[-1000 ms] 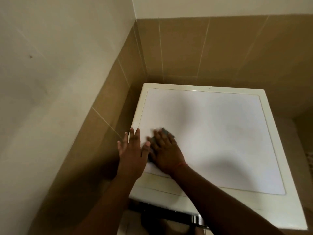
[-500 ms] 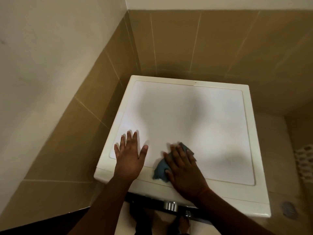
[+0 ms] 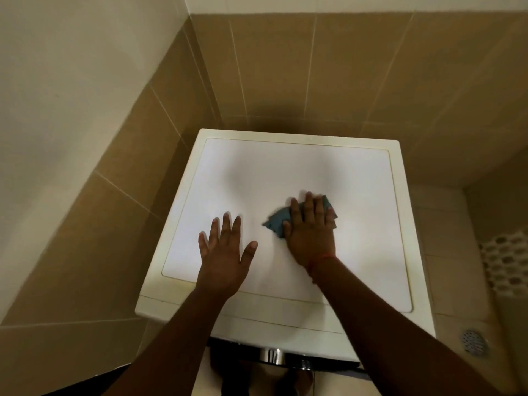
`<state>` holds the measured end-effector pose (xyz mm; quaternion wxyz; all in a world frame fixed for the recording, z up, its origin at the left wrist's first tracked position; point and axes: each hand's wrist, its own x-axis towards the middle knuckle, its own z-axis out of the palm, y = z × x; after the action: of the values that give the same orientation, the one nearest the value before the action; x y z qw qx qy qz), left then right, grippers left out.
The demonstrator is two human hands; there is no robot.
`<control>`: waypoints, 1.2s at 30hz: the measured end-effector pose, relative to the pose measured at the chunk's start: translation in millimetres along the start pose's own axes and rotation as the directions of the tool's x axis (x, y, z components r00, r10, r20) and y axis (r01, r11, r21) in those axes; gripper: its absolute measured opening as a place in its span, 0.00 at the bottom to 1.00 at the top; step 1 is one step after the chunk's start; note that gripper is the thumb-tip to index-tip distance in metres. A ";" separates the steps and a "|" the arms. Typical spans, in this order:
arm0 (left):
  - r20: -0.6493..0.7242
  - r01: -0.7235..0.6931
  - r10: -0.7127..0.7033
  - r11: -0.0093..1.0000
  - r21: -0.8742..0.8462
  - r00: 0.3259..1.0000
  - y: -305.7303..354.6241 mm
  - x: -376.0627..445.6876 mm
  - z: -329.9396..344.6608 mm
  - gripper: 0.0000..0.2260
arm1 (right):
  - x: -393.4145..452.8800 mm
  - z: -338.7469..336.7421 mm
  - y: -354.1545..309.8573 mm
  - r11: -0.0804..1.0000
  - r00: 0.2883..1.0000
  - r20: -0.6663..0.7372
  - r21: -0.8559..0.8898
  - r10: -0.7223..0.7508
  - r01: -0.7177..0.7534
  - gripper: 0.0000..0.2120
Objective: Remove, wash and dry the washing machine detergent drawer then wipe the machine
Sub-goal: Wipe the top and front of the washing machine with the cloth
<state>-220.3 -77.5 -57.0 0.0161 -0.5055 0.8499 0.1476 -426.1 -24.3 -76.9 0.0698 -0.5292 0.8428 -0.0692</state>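
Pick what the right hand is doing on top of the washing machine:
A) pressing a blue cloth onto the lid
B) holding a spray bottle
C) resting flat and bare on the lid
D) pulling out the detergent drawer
A: the right hand lies with straight fingers on a blue cloth, pressing it against the white top of the washing machine.

Both forearms are bare, with no sleeves in view. A thin red thread [image 3: 321, 258] circles the right wrist. The left wrist is bare.

Right hand [image 3: 311, 232] slid blue cloth [image 3: 278, 221] rightward toward lid centre; left hand [image 3: 224, 252] moved inward from edge.
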 end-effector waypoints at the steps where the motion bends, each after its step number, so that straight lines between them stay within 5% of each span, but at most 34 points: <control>1: -0.004 0.006 -0.006 1.000 -0.006 1.000 -2.7 1.9 0.3 0.36 | 3.0 2.2 -18.0 0.996 0.996 0.020 0.019 -0.092 0.091 0.31; 4: -0.027 0.002 -0.003 1.000 -0.031 1.000 -9.7 7.5 -1.4 0.35 | 19.6 7.7 -50.9 0.848 0.844 0.106 -0.013 -0.525 0.529 0.31; 5: -0.030 -0.003 0.002 0.999 -0.035 1.000 -11.7 9.0 -2.9 0.36 | 34.6 5.7 -53.4 0.853 0.850 0.096 -0.013 -0.518 0.521 0.30; 7: -0.030 -0.012 0.011 1.000 -0.012 0.999 -17.0 11.6 -7.2 0.37 | 61.2 2.1 -59.4 0.969 0.967 0.064 0.013 -0.248 0.248 0.29; 9: -0.038 -0.035 0.035 0.999 0.008 0.999 -25.4 15.4 -10.8 0.37 | 74.8 3.5 -80.6 0.996 0.992 0.084 0.022 -0.090 0.088 0.29; 13: -0.030 -0.072 0.071 0.997 -0.013 0.997 -46.5 24.4 -17.9 0.38 | 96.5 0.6 -92.5 0.882 0.878 0.104 -0.015 -0.467 0.471 0.29; 14: -0.027 -0.075 0.075 0.997 -0.018 0.997 -52.0 27.0 -19.8 0.38 | 110.3 -1.5 -81.8 0.916 0.914 0.072 -0.009 -0.399 0.401 0.29; 16: -0.035 -0.089 0.088 0.996 -0.031 0.996 -61.2 30.3 -23.3 0.38 | 129.3 -2.4 -57.5 1.000 1.000 0.025 0.020 0.003 -0.004 0.27; 18: -0.033 -0.102 0.101 0.994 -0.044 0.994 -67.5 34.7 -24.7 0.38 | 137.7 -2.0 -50.9 0.971 0.971 0.027 0.011 0.237 -0.237 0.27; 22: -0.004 -0.162 0.162 0.985 -0.055 0.987 -64.4 44.5 -21.9 0.37 | 124.0 -7.7 -23.5 0.989 0.988 0.052 -0.023 -0.143 0.144 0.27; 26: 0.011 -0.229 0.230 0.972 -0.053 0.973 -53.1 54.3 -19.0 0.38 | 95.7 -13.1 36.2 0.941 0.941 0.009 -0.026 0.338 -0.337 0.28; 30: 0.025 -0.269 0.271 0.962 -0.042 0.962 -34.7 57.9 -18.0 0.38 | 38.1 -11.3 48.0 0.999 0.999 0.042 -0.047 -0.006 0.008 0.29; 31: 0.029 -0.279 0.280 0.960 -0.038 0.960 -30.2 58.2 -18.4 0.39 | 27.5 -13.2 58.8 0.999 0.999 0.047 -0.031 0.013 -0.012 0.28; 34: 0.036 -0.306 0.307 0.952 -0.027 0.951 -14.9 55.8 -17.9 0.39 | -12.6 -13.7 67.1 0.919 0.918 -0.037 0.010 0.394 -0.394 0.28; 36: 0.047 -0.316 0.316 0.949 -0.013 0.948 -7.2 52.4 -15.8 0.39 | -40.3 -6.7 47.7 0.952 0.952 -0.025 -0.012 0.304 -0.304 0.28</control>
<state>-237.8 -129.7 -52.8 0.0113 -0.3592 0.9189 0.1629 -452.1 32.8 -77.7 0.0658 -0.3929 0.9155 -0.0571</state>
